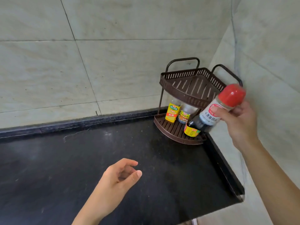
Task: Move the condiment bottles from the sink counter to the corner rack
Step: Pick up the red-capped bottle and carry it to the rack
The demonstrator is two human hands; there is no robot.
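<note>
Left hand (116, 179): nearest the camera, low over the black counter (65, 159), holding nothing, fingers loosely curled, thumb and forefinger apart.

Right hand (238, 120): raised at the right, thumb and fingers wrapped round the upper body of a red-capped bottle (209, 117). The bottle has a white label and dark contents. It is tilted, cap up and to the right, base down towards the lower tier of the corner rack (186, 93).

The base sits just beside a dark bottle with a yellow label (194, 127), which is at the front of the lower tier; contact between the two cannot be told.

Behind it on the same tier are a yellow-labelled bottle (172, 113) and, beside it, a clear bottle with a colourful label (184, 116), both upright.

The rack is brown, slotted and two-tiered. It stands on the counter in the corner where the pale tiled walls (97, 62) meet.
</note>
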